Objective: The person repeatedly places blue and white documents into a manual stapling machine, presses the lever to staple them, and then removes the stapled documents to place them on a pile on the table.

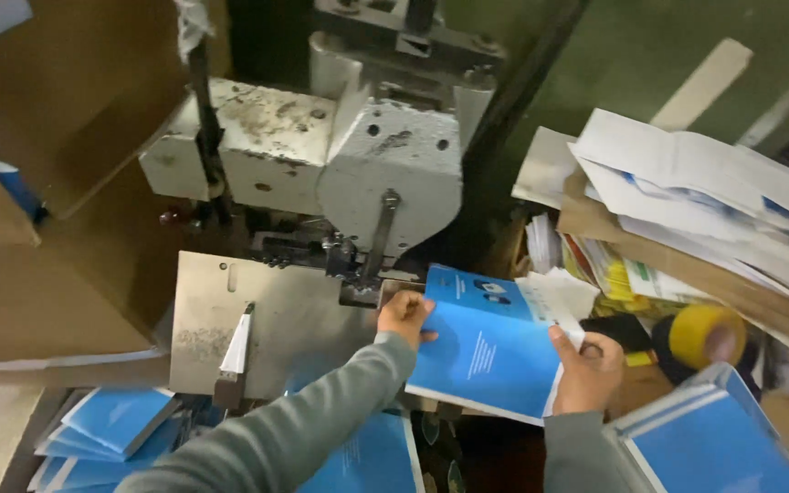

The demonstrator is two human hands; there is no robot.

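Note:
A blue booklet (490, 351) lies tilted over the right side of a worn grey stitching machine's metal table (276, 319). My left hand (404, 315) grips the booklet's left edge just under the machine head (394, 173). At the booklet's right edge, my right hand (586, 370) pinches the white inner pages. Both sleeves are grey.
Several blue booklets (107, 434) are piled at the lower left, and more (714, 447) stand at the lower right. A yellow tape roll (705, 336) and loose printed sheets (705, 183) lie to the right. Brown cardboard (38, 274) fills the left side.

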